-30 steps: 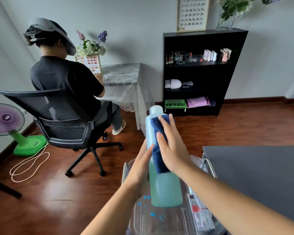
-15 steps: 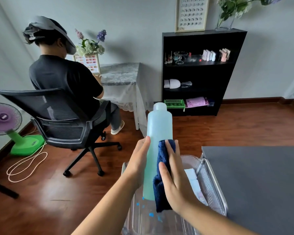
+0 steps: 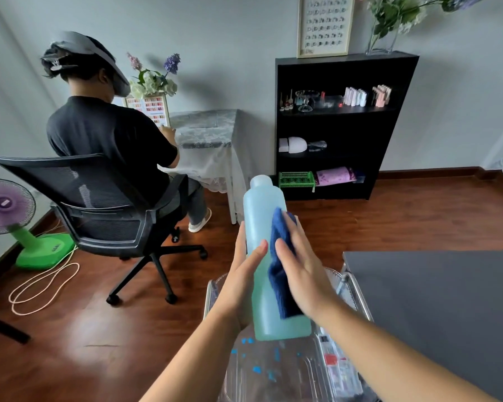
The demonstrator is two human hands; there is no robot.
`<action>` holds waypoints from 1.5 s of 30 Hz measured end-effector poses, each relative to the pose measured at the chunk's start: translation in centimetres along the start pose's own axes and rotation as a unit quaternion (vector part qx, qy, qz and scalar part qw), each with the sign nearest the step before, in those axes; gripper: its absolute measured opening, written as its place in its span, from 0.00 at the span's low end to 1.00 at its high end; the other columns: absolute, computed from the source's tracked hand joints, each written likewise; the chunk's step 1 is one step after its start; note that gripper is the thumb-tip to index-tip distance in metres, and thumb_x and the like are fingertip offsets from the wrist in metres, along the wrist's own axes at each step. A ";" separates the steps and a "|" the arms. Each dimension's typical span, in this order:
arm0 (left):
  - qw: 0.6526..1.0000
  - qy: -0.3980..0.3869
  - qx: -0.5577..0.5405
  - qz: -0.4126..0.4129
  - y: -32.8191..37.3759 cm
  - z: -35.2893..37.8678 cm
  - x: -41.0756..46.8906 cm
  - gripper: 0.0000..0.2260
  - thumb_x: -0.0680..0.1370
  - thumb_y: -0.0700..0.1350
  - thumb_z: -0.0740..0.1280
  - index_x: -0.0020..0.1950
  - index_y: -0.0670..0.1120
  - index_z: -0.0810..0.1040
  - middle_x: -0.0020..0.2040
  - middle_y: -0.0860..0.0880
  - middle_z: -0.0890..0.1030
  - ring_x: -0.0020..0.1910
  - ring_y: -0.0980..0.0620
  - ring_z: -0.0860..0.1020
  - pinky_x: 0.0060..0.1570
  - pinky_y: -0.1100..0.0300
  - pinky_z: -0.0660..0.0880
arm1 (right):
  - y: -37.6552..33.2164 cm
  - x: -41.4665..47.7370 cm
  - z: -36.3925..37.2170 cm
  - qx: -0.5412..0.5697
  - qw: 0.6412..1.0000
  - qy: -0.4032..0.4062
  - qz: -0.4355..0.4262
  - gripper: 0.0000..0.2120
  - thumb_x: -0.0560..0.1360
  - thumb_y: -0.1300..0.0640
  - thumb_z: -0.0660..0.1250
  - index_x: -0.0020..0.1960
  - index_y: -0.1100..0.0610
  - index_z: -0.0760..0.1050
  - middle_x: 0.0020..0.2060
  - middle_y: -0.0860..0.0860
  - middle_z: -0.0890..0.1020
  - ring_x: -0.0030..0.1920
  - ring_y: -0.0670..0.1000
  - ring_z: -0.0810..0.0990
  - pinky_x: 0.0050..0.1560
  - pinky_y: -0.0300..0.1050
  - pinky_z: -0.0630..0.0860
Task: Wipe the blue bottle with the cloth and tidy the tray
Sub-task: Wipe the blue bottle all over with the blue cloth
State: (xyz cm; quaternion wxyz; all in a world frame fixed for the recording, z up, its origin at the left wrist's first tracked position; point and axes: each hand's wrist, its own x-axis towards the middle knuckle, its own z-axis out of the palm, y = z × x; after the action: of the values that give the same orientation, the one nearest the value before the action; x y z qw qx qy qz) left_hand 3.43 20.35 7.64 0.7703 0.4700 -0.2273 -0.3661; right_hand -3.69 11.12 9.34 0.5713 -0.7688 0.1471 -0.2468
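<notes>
Cloth [image 3: 280,275] moved up blue bottle [image 3: 259,211] | left hand [image 3: 241,284] grasping it | right hand [image 3: 306,275] flat — released

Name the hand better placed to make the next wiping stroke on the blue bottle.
Right. The right hand presses the dark blue cloth flat against the blue bottle; the left hand grips the bottle above the tray.

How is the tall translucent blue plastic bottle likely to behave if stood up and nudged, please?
The tall translucent blue plastic bottle looks partly filled with greenish liquid, so probably fairly heavy. Its smooth wall may be slippery; the left hand wraps it. Tall and narrow, it could tip or roll once down.
</notes>
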 end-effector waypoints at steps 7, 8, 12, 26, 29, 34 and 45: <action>0.997 0.026 -0.011 -0.070 -0.8 -0.3 -0.5 0.22 0.75 0.57 0.65 0.69 0.61 0.70 0.63 0.46 0.80 0.61 0.44 0.79 0.55 0.46 0.78 | -0.9 -0.3 0.7 -0.158 0.987 -0.007 -0.026 0.23 0.81 0.52 0.54 0.75 0.44 0.56 0.77 0.44 0.48 0.76 0.42 0.48 0.72 0.37 0.50; 0.996 0.031 -0.025 -0.084 -0.7 -0.2 -0.3 0.23 0.75 0.58 0.66 0.70 0.59 0.70 0.62 0.44 0.80 0.60 0.43 0.80 0.56 0.44 0.77 | -1.3 0.7 0.7 -0.169 0.985 -0.013 -0.034 0.22 0.81 0.52 0.54 0.74 0.44 0.57 0.77 0.45 0.49 0.76 0.44 0.49 0.72 0.38 0.50; 0.983 0.031 -0.090 -0.160 -0.9 0.5 -0.4 0.30 0.72 0.60 0.69 0.70 0.47 0.71 0.52 0.41 0.82 0.44 0.43 0.82 0.42 0.50 0.80 | -2.5 6.1 -0.7 -0.096 0.994 -0.048 0.000 0.21 0.80 0.51 0.55 0.73 0.44 0.61 0.77 0.44 0.52 0.75 0.42 0.53 0.68 0.36 0.50; 0.990 0.061 0.052 -0.114 -1.3 -1.8 0.2 0.20 0.74 0.59 0.66 0.64 0.55 0.75 0.58 0.43 0.82 0.56 0.46 0.82 0.57 0.49 0.78 | 1.8 -3.2 1.7 -0.155 0.985 -0.021 -0.074 0.24 0.78 0.46 0.51 0.72 0.34 0.49 0.69 0.28 0.38 0.75 0.39 0.40 0.75 0.40 0.46; 0.983 0.032 0.017 -0.181 -1.7 -1.6 -0.7 0.15 0.74 0.59 0.65 0.48 0.49 0.80 0.33 0.48 0.86 0.33 0.54 0.84 0.30 0.66 0.78 | 0.9 0.2 0.2 -0.247 0.964 -0.039 -0.089 0.22 0.81 0.49 0.53 0.74 0.42 0.56 0.75 0.37 0.44 0.76 0.48 0.38 0.73 0.46 0.43; 0.990 0.007 -0.016 -0.138 -2.1 -1.4 -0.3 0.30 0.70 0.63 0.71 0.70 0.55 0.71 0.64 0.40 0.78 0.59 0.37 0.79 0.56 0.40 0.76 | 0.0 2.4 -1.2 -0.205 0.975 -0.056 -0.071 0.22 0.81 0.51 0.55 0.74 0.45 0.57 0.77 0.42 0.47 0.77 0.47 0.39 0.77 0.55 0.44; 0.985 0.050 -0.051 -0.154 -1.1 -1.3 0.2 0.27 0.72 0.58 0.70 0.67 0.46 0.75 0.61 0.39 0.80 0.56 0.39 0.80 0.54 0.47 0.77 | -0.4 2.6 -0.3 -0.005 1.000 0.013 -0.009 0.24 0.80 0.55 0.58 0.74 0.46 0.56 0.74 0.41 0.59 0.69 0.31 0.57 0.71 0.32 0.53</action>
State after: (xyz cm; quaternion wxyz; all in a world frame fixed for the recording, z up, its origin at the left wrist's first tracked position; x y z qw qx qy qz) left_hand 4.04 20.57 6.07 0.7380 0.4768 -0.0943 -0.4681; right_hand -1.65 9.68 10.33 0.5630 -0.7700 0.1488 -0.2608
